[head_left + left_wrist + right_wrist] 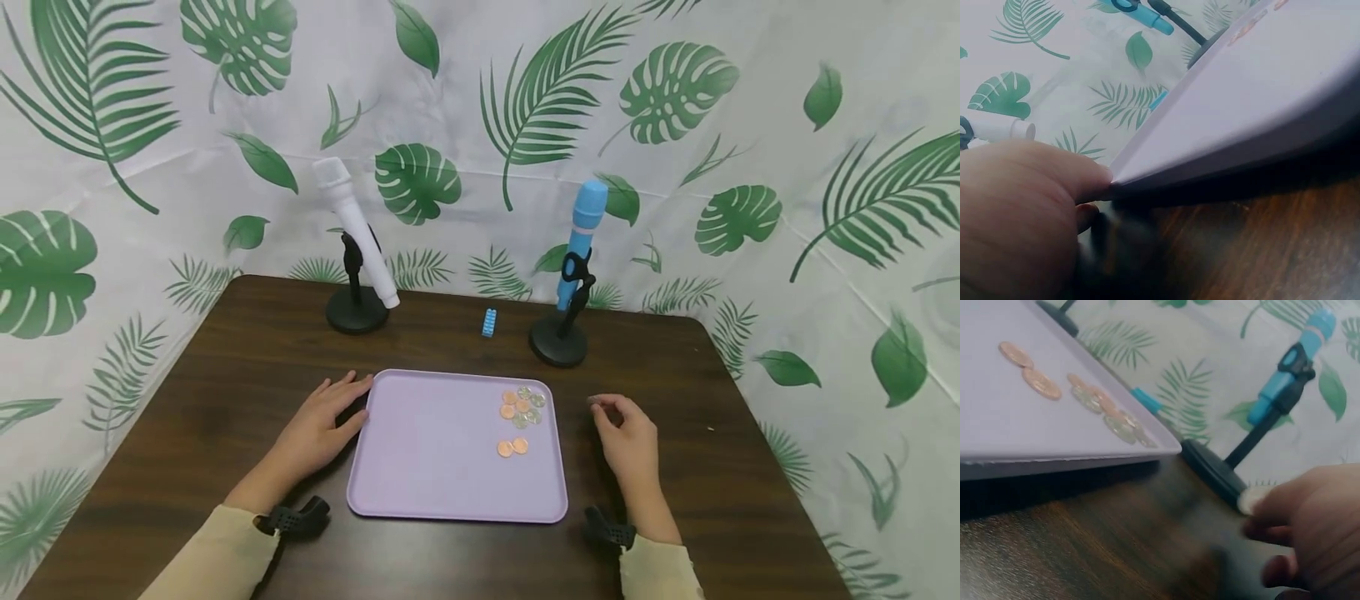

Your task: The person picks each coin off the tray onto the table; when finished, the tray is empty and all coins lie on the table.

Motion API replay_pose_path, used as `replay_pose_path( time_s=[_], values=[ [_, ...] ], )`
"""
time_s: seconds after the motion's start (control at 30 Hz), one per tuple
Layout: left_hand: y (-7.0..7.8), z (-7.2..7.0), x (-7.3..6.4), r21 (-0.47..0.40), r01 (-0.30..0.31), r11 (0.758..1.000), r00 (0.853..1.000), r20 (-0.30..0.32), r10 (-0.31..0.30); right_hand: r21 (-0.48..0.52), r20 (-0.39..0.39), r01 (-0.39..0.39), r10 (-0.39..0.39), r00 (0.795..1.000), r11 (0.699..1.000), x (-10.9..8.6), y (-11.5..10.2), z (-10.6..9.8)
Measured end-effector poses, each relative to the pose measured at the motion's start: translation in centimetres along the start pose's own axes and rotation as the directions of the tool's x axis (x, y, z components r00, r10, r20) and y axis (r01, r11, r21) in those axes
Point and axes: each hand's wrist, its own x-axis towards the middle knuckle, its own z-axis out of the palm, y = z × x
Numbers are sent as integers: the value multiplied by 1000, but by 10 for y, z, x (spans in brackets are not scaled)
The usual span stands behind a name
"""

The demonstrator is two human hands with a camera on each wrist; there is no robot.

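Note:
A light purple tray lies on the dark wooden table, with several copper-coloured and silver-coloured coins grouped at its right side. Two copper-coloured coins sit a little nearer to me. My left hand rests by the tray's left edge, fingers extended and touching the rim; in the left wrist view a digit meets the rim. To the right of the tray, above the table, my right hand pinches a silver-coloured coin between thumb and fingertips.
Behind the tray stand a white microphone and a blue microphone on black stands. Between them lies a small blue block. A small pale speck is on the table at right. A leaf-patterned cloth hangs behind.

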Motion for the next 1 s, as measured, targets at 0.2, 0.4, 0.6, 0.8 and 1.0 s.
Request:
replay_pose_path(
  time_s=[0.2,0.4,0.6,0.8,1.0],
  values=[
    [-1,4,0,1,-2,1000,1000,5,2,23,136,-11,8,991,1000,-4,8,1],
    [0,3,-1,-7,3,1000,1000,0,-3,-83,83,2,5,997,997,-4,5,4],
    [0,0,-2,-22,5,1000,1000,-13,-5,-135,60,3,5,998,991,1,2,4],
    [0,1,-2,-19,6,1000,1000,-13,-6,-166,71,75,-64,995,983,-1,0,3],
    [0,0,-1,-18,12,1000,1000,-17,-12,-156,81,96,-84,993,983,0,1,4]
  ],
)
